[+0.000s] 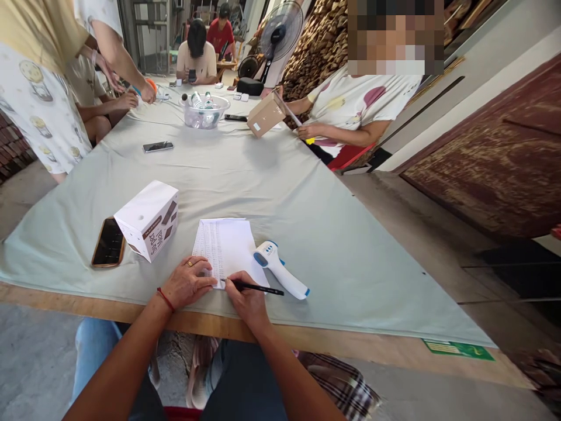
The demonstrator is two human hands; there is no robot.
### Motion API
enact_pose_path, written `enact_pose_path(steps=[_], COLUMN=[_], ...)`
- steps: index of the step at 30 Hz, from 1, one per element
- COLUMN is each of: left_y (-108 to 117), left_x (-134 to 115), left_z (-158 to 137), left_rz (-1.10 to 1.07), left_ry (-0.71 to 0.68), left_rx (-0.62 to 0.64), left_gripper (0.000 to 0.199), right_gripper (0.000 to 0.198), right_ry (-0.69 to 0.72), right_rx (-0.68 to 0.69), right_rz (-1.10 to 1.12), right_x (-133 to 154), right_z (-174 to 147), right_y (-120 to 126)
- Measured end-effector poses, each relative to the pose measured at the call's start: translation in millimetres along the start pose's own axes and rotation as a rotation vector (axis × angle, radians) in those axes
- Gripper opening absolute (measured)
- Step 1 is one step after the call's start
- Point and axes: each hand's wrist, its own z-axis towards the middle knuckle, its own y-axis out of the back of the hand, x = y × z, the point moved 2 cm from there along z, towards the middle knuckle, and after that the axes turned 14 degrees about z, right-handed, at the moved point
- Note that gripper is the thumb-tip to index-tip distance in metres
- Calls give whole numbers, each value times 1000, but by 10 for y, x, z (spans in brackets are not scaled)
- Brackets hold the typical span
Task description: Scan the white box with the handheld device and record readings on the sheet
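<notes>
1. Table: its pale green cloth (pixel 350 269) is covering most of the top and leaving a wooden strip bare along the near edge, the whole presumably giving a firm surface to write on.
2. White box (pixel 151 219): it is standing left of the paper, apart from it, probably so that the writing area is staying unobstructed.
3. Paper (pixel 239 245): the sheets are lying just inside the near edge, between both hands, likely for easy reach; rows of small marks are filling the left part.
4. Left hand (pixel 191 283): palm down, fingers loosely bent, it is resting on the paper's lower left and gripping nothing, apparently steadying the sheets.
5. Right hand (pixel 248 298): it is pinching a black pen (pixel 263 287) low, near the tip, presumably for fine control.
6. Thermometer gun (pixel 280 272): it is lying on its side, its head at the paper's right edge; possibly weighting it, possibly just set aside.
7. Phone (pixel 108 242): it is lying face up beside the box; contact between them is not showing clearly.
</notes>
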Motion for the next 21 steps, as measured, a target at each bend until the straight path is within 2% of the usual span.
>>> enact_pose_path(steps=[16,21], left_y=[-16,-18], left_x=[11,9], left_z=[-5,-8], left_rz=[6,14], left_ry=[-11,-16], left_rx=[-13,-23], left_gripper=[18,18], right_gripper=[14,14], right_ry=[-10,-14], right_rx=[-9,-52], right_rz=[10,10], right_x=[1,46], right_z=[1,4], right_y=[5,23])
